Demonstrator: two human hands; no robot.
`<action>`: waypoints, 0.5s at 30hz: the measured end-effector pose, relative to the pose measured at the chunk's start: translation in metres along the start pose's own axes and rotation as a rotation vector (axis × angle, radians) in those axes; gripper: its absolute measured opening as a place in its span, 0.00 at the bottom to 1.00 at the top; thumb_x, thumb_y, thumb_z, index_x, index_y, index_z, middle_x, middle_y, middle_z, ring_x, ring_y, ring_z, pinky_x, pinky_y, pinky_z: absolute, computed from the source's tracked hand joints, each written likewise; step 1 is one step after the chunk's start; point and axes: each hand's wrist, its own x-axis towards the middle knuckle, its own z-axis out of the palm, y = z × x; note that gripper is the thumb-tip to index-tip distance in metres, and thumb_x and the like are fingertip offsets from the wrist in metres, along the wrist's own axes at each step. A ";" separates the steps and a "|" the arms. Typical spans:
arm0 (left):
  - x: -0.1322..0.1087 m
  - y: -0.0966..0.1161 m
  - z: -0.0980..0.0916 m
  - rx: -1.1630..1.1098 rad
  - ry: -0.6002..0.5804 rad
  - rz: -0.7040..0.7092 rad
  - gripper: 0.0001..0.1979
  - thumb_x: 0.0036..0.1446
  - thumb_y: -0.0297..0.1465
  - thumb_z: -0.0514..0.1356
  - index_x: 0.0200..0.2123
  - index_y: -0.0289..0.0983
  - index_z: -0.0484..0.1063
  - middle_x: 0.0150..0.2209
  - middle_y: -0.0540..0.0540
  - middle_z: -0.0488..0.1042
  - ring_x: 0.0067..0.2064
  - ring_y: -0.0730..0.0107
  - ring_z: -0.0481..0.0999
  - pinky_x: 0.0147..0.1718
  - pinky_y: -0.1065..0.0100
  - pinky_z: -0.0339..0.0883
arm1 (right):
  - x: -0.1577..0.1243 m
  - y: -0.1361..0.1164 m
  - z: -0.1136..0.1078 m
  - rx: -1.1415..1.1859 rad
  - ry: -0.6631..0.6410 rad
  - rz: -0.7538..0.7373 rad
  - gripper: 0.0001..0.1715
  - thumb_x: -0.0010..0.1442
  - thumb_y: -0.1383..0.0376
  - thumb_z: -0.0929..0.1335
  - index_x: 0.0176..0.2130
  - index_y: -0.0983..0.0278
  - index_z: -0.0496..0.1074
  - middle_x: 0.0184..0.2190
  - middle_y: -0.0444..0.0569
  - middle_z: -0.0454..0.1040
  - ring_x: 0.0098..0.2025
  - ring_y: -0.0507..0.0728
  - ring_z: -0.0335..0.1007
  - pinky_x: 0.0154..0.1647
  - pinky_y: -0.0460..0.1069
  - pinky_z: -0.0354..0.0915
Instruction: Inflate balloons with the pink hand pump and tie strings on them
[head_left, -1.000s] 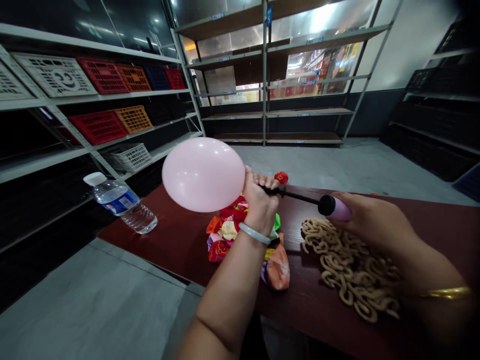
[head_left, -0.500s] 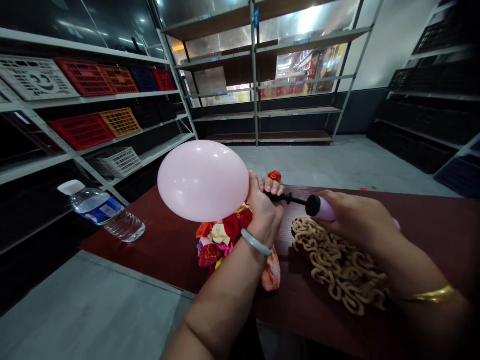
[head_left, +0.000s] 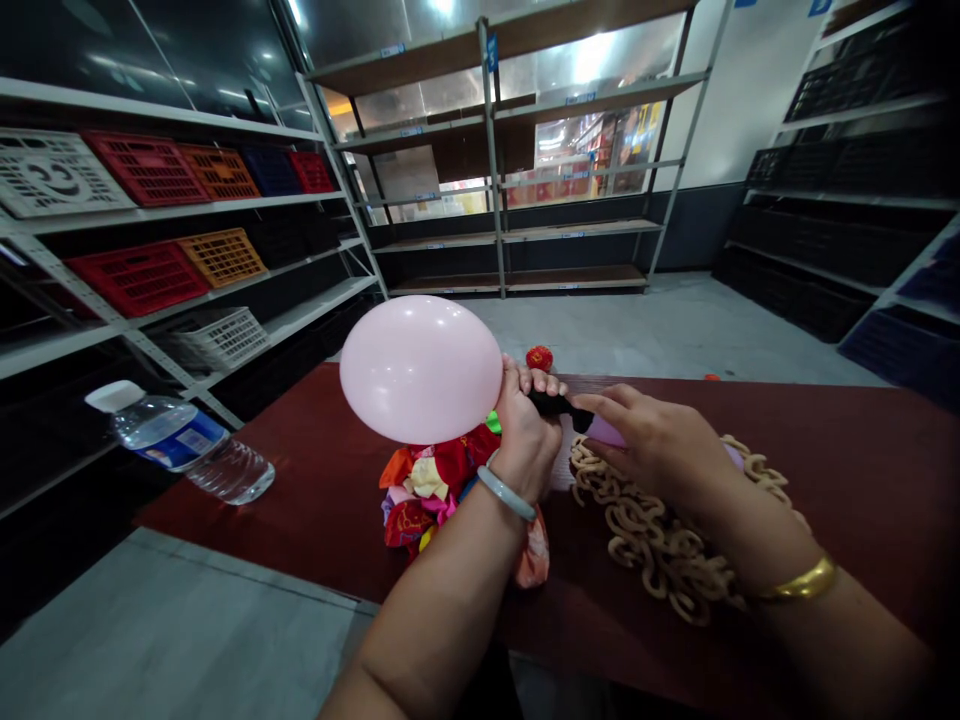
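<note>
A pale pink inflated balloon (head_left: 420, 368) floats above the dark red table (head_left: 315, 480). My left hand (head_left: 525, 428) is closed around the balloon's neck and the black nozzle of a hand pump (head_left: 559, 405). My right hand (head_left: 656, 445) is wrapped round the pump's lilac barrel (head_left: 604, 432), pushed in close to the left hand. Under my left wrist lies a heap of limp coloured balloons (head_left: 427, 490). A pile of tan plastic hook-shaped clips (head_left: 660, 540) lies beneath my right hand.
A clear water bottle (head_left: 176, 445) lies on its side at the table's left end. A small red object (head_left: 539, 357) sits at the far edge. Metal shelving with red, orange and white crates (head_left: 142, 165) lines the left; more shelves (head_left: 517, 200) stand behind.
My right hand has pushed the pump barrel in toward my left hand, so the black rod no longer shows. The balloon has stayed on the nozzle. The view has shifted slightly.
</note>
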 end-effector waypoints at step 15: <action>0.025 0.034 -0.015 0.056 0.038 0.008 0.21 0.67 0.37 0.49 0.20 0.37 0.56 0.31 0.45 0.78 0.37 0.67 0.79 0.44 0.61 0.70 | -0.018 0.052 -0.022 0.141 -0.091 0.209 0.30 0.57 0.52 0.68 0.59 0.46 0.64 0.50 0.47 0.76 0.40 0.62 0.77 0.35 0.54 0.68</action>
